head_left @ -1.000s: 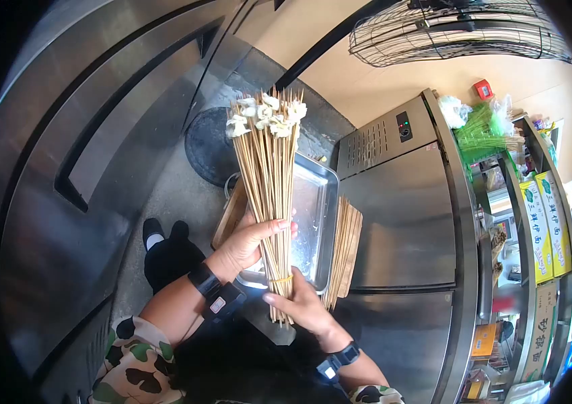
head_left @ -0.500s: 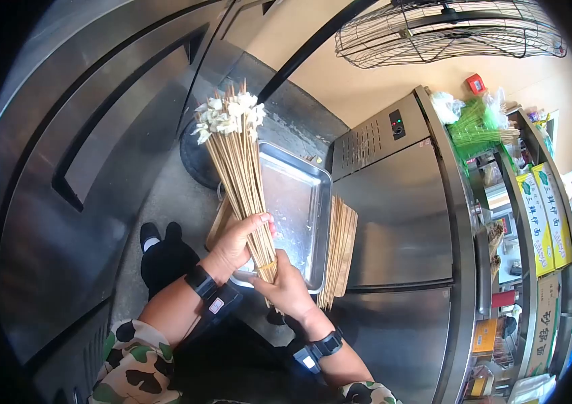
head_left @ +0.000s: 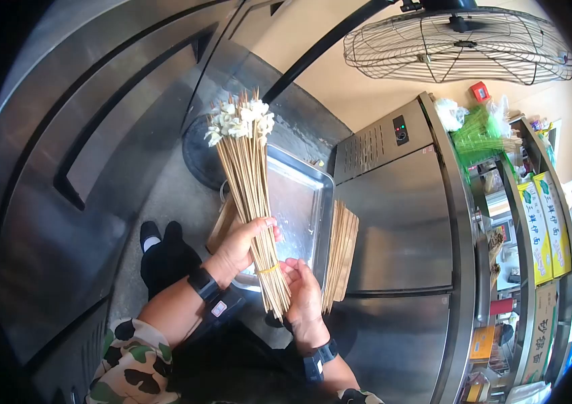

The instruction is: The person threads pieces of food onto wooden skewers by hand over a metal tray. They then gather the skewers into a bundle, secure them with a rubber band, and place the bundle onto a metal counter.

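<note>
A thick bundle of wooden skewers (head_left: 249, 185) stands tilted in front of me, with small white pieces of food (head_left: 240, 121) on the upper ends. My left hand (head_left: 240, 246) is wrapped round the lower half of the bundle. A yellow rubber band (head_left: 269, 268) circles the skewers below that hand. My right hand (head_left: 305, 293) is beside the lower ends, palm turned up, with curled fingers at the band; their exact hold on it is partly hidden.
Behind the bundle lies a metal tray (head_left: 328, 222), with more bare skewers (head_left: 341, 249) to its right. A steel refrigerator (head_left: 394, 222) stands on the right, near shelves with yellow boxes (head_left: 543, 229). A caged fan (head_left: 461, 47) hangs above; steel doors (head_left: 50, 135) line the left.
My right hand has turned from gripping the bundle's lower end to palm up on its right side. The lower skewer ends and band now show more. The view has shifted slightly.
</note>
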A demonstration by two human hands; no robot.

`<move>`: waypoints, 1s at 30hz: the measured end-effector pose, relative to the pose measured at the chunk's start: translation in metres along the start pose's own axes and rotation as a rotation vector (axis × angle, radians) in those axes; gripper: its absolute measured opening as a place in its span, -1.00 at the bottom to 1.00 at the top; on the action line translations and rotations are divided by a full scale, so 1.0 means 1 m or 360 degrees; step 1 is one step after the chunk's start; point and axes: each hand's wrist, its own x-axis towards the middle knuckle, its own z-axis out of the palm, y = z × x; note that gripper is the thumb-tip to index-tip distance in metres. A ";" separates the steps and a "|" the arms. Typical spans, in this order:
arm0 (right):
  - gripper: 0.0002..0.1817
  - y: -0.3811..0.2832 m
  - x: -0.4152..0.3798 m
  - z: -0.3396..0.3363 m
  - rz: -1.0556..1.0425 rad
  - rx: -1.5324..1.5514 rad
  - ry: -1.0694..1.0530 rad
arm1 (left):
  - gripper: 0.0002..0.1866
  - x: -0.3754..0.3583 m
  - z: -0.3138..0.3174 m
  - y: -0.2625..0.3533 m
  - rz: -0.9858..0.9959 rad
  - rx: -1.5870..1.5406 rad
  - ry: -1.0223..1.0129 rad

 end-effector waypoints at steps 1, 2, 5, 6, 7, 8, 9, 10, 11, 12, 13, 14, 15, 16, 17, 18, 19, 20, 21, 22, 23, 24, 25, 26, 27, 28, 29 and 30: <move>-0.73 0.001 0.000 0.000 -0.0013 -0.0044 -0.0053 | -0.78 0.001 -0.001 0.001 0.0018 0.0012 0.0018; -0.72 -0.001 -0.002 -0.001 -0.0102 -0.0057 -0.0029 | -0.78 0.001 0.000 0.001 0.0035 0.0024 0.0035; -0.51 0.011 -0.001 -0.037 0.0217 0.0155 -0.0062 | -0.80 0.002 -0.001 -0.001 0.0027 -0.0012 0.0080; -0.44 0.007 -0.011 -0.026 0.0516 0.0268 -0.0011 | -0.82 0.002 0.000 -0.002 0.0030 -0.0012 0.0104; -0.47 0.009 -0.012 -0.008 0.0629 0.0570 0.0175 | -0.84 0.002 0.003 -0.002 0.0028 -0.0008 0.0126; -0.49 0.011 -0.010 -0.009 0.0629 0.0593 0.0197 | -0.82 0.000 0.007 -0.003 0.0103 0.0087 0.0087; -0.50 0.015 -0.006 -0.012 0.0629 0.0618 0.0213 | -0.82 0.001 0.003 -0.005 0.0075 0.0077 0.0092; -0.51 0.020 -0.004 -0.018 0.0634 0.0619 0.0161 | -0.82 0.003 -0.001 -0.008 0.0058 0.0072 0.0093; -0.53 0.024 -0.001 -0.027 0.0639 0.0611 0.0101 | -0.81 0.006 -0.003 -0.008 0.0050 0.0065 0.0091; -0.54 0.027 0.001 -0.031 0.0641 0.0602 0.0035 | -0.81 0.004 -0.002 -0.007 0.0079 0.0075 0.0071; -0.57 0.024 -0.002 -0.026 0.0644 0.0547 0.0024 | -0.82 0.002 0.000 -0.004 0.0096 0.0113 0.0043; -0.56 0.025 -0.001 -0.034 0.0637 0.0460 -0.0121 | -0.82 0.003 -0.003 -0.005 0.0051 0.0085 0.0037; -0.55 0.025 0.000 -0.043 0.0627 0.0374 -0.0263 | -0.82 0.005 -0.008 -0.007 0.0004 0.0058 0.0032; -0.53 0.019 -0.002 -0.041 0.0500 0.0037 -0.0368 | -0.78 0.005 -0.011 -0.009 -0.0021 0.0113 0.0011; -0.50 0.013 -0.005 -0.037 0.0368 -0.0294 -0.0478 | -0.78 0.006 -0.014 -0.011 -0.0059 0.0117 0.0032; -0.48 0.004 -0.009 -0.030 0.0216 -0.0547 -0.0666 | -0.78 0.001 -0.009 -0.007 -0.0054 0.0176 0.0050; -0.55 -0.002 -0.015 -0.020 0.0183 -0.0613 -0.0676 | -0.78 -0.003 -0.002 -0.003 -0.0045 0.0239 0.0069; -0.55 -0.003 -0.014 -0.014 0.0154 -0.0822 -0.0720 | -0.77 -0.001 -0.007 -0.006 -0.0078 0.0273 0.0031; -0.52 -0.001 -0.012 -0.011 0.0111 -0.1032 -0.0763 | -0.77 0.002 -0.012 -0.010 -0.0107 0.0311 -0.0008; -0.52 0.004 -0.010 -0.009 0.0180 -0.1061 -0.0729 | -0.76 0.001 -0.012 -0.010 -0.0095 0.0340 -0.0051; -0.52 0.009 -0.008 -0.010 0.0248 -0.1097 -0.0696 | -0.75 -0.001 -0.011 -0.009 -0.0079 0.0367 -0.0092; -0.52 0.013 -0.004 -0.012 0.0296 -0.1199 -0.0795 | -0.74 -0.005 -0.008 -0.007 -0.0102 0.0473 -0.0084; -0.53 0.018 -0.006 -0.011 0.0264 -0.1051 -0.0898 | -0.73 -0.009 -0.006 -0.006 -0.0126 0.0574 -0.0069; -0.57 0.021 -0.013 -0.010 0.0216 -0.1020 -0.0885 | -0.71 -0.011 -0.006 -0.007 -0.0129 0.0665 -0.0165; -0.61 0.024 -0.023 -0.009 0.0168 -0.0984 -0.0871 | -0.69 -0.012 -0.005 -0.006 -0.0138 0.0761 -0.0257; -0.64 0.027 -0.029 -0.012 0.0160 -0.1014 -0.0803 | -0.61 -0.017 -0.003 -0.001 -0.0146 0.0812 -0.0457; -0.66 0.027 -0.035 -0.011 0.0153 -0.1045 -0.0730 | -0.50 -0.022 0.000 0.006 -0.0222 0.0866 -0.0593; -0.71 0.029 -0.045 -0.003 0.0000 -0.1074 -0.0537 | -0.46 -0.023 -0.002 0.011 -0.0275 0.0715 -0.0714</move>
